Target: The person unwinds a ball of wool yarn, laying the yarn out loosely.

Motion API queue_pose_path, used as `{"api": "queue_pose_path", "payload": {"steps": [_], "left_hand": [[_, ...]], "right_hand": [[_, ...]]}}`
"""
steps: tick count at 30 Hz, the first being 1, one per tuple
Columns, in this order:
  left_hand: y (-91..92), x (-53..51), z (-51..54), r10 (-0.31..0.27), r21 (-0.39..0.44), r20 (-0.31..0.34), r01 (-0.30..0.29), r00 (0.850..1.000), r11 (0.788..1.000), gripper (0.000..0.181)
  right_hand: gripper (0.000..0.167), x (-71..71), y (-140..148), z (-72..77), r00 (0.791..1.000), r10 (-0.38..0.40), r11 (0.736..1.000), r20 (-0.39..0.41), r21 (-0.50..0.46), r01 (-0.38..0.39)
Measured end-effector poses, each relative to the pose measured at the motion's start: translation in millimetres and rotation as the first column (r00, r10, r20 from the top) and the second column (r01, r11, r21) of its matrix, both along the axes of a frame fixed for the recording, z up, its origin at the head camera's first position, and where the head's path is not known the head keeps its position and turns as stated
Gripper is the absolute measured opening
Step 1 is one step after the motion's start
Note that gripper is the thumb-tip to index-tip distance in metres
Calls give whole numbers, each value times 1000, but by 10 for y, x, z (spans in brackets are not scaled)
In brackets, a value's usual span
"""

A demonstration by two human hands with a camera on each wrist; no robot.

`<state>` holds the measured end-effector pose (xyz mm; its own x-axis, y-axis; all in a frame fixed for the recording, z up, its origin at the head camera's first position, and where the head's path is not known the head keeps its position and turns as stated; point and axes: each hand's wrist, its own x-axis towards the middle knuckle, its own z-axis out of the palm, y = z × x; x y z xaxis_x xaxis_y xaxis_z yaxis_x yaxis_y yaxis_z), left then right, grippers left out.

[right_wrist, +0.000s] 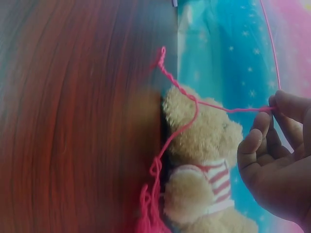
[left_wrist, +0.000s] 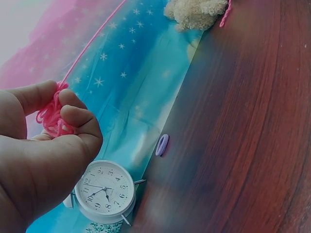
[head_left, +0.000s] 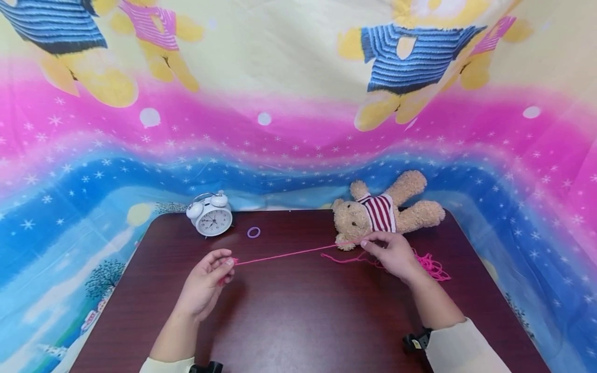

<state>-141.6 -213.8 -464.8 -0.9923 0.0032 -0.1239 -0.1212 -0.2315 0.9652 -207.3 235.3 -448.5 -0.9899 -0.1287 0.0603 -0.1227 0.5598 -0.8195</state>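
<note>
Pink yarn (head_left: 289, 253) runs straight between the two hands, above the table. My left hand (head_left: 208, 282) grips a small looped bundle of the yarn (left_wrist: 54, 116), its fingers curled round it in the left wrist view. With thumb and fingertips my right hand (head_left: 392, 255) pinches the strand at its other end. From that pinch the yarn hangs on to a twisted tail (right_wrist: 170, 75) and a loose heap (head_left: 431, 267) beside the right wrist. A teddy bear (head_left: 354, 220) in a striped shirt lies just behind the right hand.
A white twin-bell alarm clock (head_left: 213, 221) stands at the table's back left. To its right lies a purple ring (head_left: 254, 232). The dark wooden table (head_left: 298, 321) meets a printed cloth backdrop (head_left: 280, 181) along its back edge.
</note>
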Motion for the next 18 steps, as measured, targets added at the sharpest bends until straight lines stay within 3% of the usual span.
{"api": "queue_pose_path", "payload": {"steps": [7,13,18], "left_hand": [[-35,4,3,4,-9,8,-4,1000,1000,25],[-56,4,7,-5,-19,6,5,1000,1000,26],[-80,16,13,3,-25,2,-3,1000,1000,26]], "right_hand": [[26,9,185,16,1000,-28,997,3,73,28],[29,51,352,26,998,-38,999,58,30,36],[35,75,504,38,998,-57,994,31,94,54]]}}
